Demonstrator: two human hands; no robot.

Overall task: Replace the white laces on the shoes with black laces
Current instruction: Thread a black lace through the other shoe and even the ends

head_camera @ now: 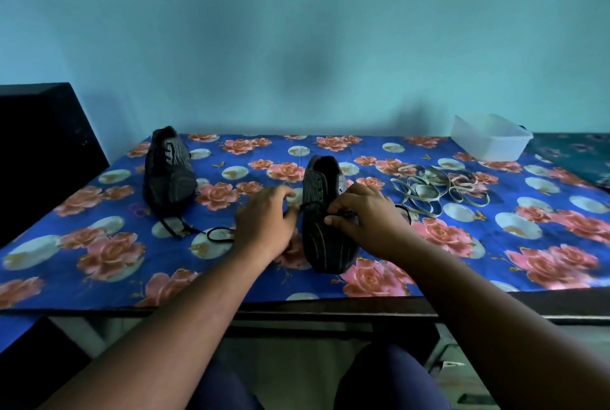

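Black lace (308,205) crosses the near shoe (325,228) — whose long axis runs away from the person — each end pinched by left hand (264,221) and right hand (366,218), equally near.

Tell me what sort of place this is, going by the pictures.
Probably a room in a home, not a workshop. A table is spread with a blue floral cloth and pushed against a plain painted wall. A clear plastic tub sits at the back, and loose white laces lie beside the shoe being relaced.
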